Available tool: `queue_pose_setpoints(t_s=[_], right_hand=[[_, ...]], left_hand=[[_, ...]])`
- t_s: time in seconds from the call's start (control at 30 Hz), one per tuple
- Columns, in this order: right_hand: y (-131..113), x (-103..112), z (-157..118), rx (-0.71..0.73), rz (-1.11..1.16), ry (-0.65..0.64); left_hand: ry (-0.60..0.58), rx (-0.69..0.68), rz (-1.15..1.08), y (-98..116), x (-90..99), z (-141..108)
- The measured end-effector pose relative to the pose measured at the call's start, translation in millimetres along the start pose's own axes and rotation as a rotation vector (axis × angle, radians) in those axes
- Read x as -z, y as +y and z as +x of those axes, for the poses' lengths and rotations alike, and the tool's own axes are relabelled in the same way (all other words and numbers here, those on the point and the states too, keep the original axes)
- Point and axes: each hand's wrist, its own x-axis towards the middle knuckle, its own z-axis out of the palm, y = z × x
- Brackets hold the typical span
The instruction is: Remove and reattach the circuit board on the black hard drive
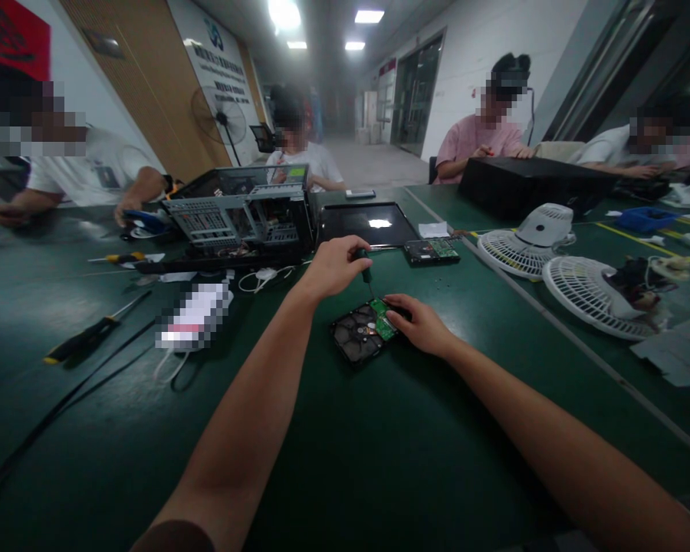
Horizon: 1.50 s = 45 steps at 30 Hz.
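Note:
In the head view a hard drive (356, 337) lies on the green table, its underside and green circuit board up. My left hand (340, 264) is closed around the handle of a small dark screwdriver (366, 270), which stands nearly upright. The screwdriver's shaft points down at the far edge of the circuit board; whether its tip sits in a screw is too small to tell. My right hand (417, 323) grips the right side of the drive, fingers over its edge. Several tiny screws (444, 284) lie beyond my right hand. A second hard drive (431, 253) rests farther back.
An opened computer case (241, 218) stands back left, beside a black panel (366, 225). At left lie a larger screwdriver (92, 333), a phone (195, 316) and a black cable (74, 402). White fan parts (520, 245) sit at right. Several people work around the table.

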Motion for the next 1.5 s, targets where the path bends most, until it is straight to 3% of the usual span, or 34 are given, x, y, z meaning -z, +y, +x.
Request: queue_pose_setpoints(t_s=[1.5], right_hand=[[0.2, -1.5, -0.9, -0.005, -0.049, 0.012]], left_hand=[[0.024, -0.005, 0.091, 9.8, -7.6, -0.5]])
